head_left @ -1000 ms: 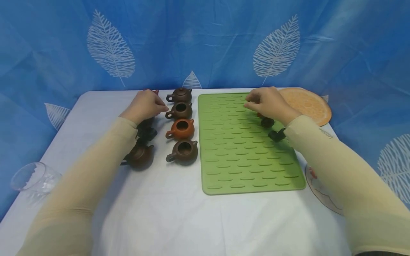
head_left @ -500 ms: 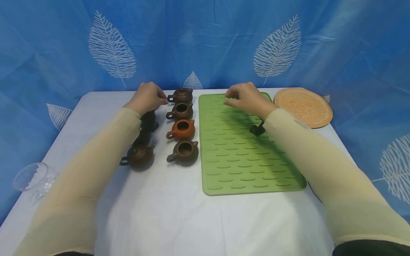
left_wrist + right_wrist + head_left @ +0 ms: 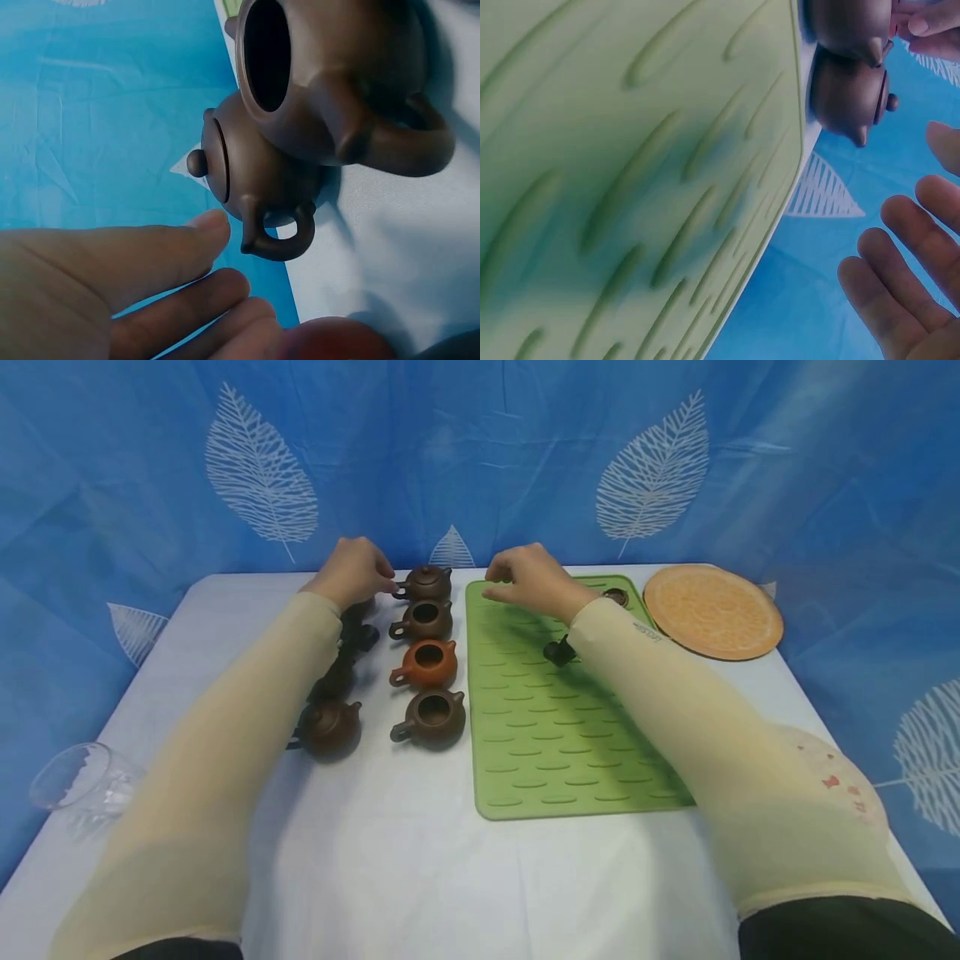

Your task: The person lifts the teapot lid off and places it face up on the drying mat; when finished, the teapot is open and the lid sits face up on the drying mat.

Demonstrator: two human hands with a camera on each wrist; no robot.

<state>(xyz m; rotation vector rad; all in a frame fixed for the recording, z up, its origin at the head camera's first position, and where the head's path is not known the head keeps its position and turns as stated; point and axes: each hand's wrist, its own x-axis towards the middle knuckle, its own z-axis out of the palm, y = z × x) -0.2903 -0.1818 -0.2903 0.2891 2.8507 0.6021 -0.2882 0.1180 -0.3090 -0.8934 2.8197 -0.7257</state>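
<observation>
Two forearms in cream sleeves [image 3: 187,793] reach forward over a white table [image 3: 382,877], the left one passing left of a green mat [image 3: 525,768], the right one crossing above the mat's right side. Well left of the mat is a clear glass [image 3: 82,781]; just right of it, partly hidden by a sleeve, a pale disc with red marks [image 3: 843,781]. A lidded teapot of reddish brown [image 3: 327,731] sits farther left than the row of four small teapots beside the mat's left edge. From near to far, these are an open brown teapot [image 3: 432,720], an orange teapot [image 3: 442,670], a dark open teapot [image 3: 431,628] and, by the mat's far corner, a dark lidded teapot [image 3: 427,583]. The left hand [image 3: 350,573] is at that last pot's handle, thumb and fingers slightly parted and gripping nothing; whether it touches is unclear. The right hand [image 3: 534,580], fingers loosely bent with thumb apart, hovers above the mat's far end, holding nothing. Behind the mat hangs a blue leaf-patterned cloth [image 3: 465,460]
</observation>
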